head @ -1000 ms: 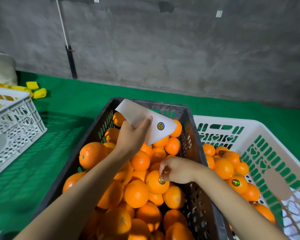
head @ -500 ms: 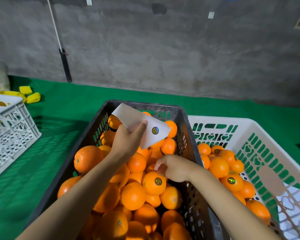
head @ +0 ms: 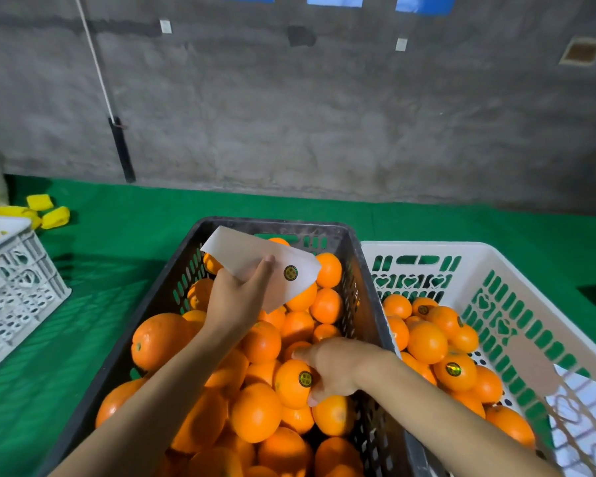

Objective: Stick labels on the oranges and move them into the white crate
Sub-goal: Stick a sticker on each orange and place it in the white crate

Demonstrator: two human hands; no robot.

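Oranges (head: 255, 411), round and bright-skinned, fill the black slotted plastic crate (head: 279, 223) in a heap that reaches close to its rim. Among them, on the near right of the pile, lies one orange with a round dark-and-gold label (head: 305, 378) stuck on its upper face. The right grip (head: 334, 368) grasps this labelled orange (head: 291, 385), with a finger curled over its top and another under its near side; the fruit rests on the pile against its neighbours.

The left grip (head: 236, 297) is raised over the far half of the black crate and pinches a white strip of backing paper (head: 252, 254), the thumb lying on its upper face. One round sticker (head: 290, 273) sits on the strip just beside the thumb tip.

Touching the black crate on its right stands the white plastic crate with green-showing slots and heart cut-outs (head: 427, 247). It holds a lower layer of oranges, and at least two of them show labels, one near the middle (head: 453, 370) and one toward the far wall (head: 423, 309).

Both crates stand on green matting (head: 117, 235). A second white lattice crate (head: 14, 287) sits well apart at the left edge, with yellow pieces (head: 52, 216) beyond it. A rough grey wall (head: 324, 115) rises behind, and a black pole (head: 121, 149) leans on it.
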